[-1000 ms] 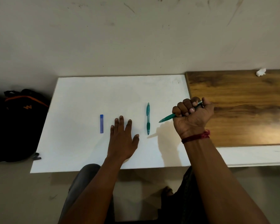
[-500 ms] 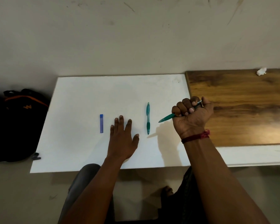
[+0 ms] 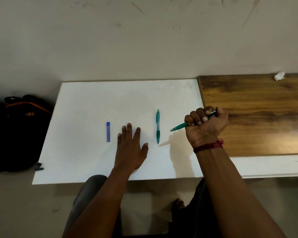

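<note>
My right hand (image 3: 206, 125) grips a green pen (image 3: 178, 127) in a fist above the white board (image 3: 86, 107), with the pen's tip pointing left and down. A second green pen (image 3: 158, 126) lies flat on the board just left of that tip, lengthwise towards the wall. My left hand (image 3: 130, 146) rests flat on the board with straight fingers. A small blue strip (image 3: 108, 132) lies to the left of my left hand, apart from it.
A brown wooden tabletop (image 3: 258, 114) adjoins the board on the right, with a crumpled white scrap (image 3: 279, 76) at its far edge. A black backpack (image 3: 15, 133) stands on the floor at the left. A wall rises behind the board.
</note>
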